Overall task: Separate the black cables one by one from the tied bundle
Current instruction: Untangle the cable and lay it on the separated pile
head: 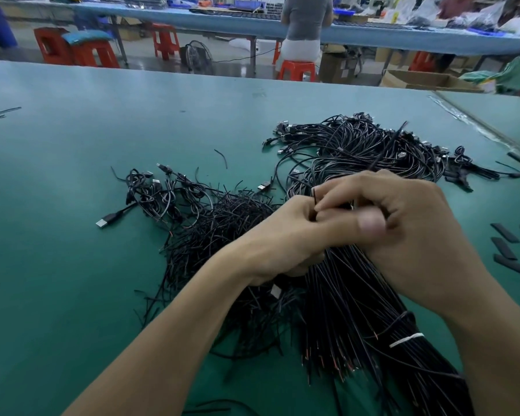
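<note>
Tied bundle of thin black cables [351, 298] lies on the green table mat [72, 205], centre to lower right. It runs from under both hands to the bottom edge, where it's cut off. A white tie [406, 339] rings it by the right wrist.

Left hand [282, 235] curls round the bundle's upper part, thumb across to the right; fingers mostly hidden underneath. Right hand [409, 217] has fingers curled, index tip at a single black cable end [314, 197] sticking up between the hands. Looks pinched, but blur hides the exact grip.

Left of the hands: loose heap of cut black cables [222, 226], partly behind the left arm. Beyond: coiled mass of black USB leads [357, 145]. Right: flat black strips [506, 250]. Background w/ red plastic stools [297, 70] is blurred.
</note>
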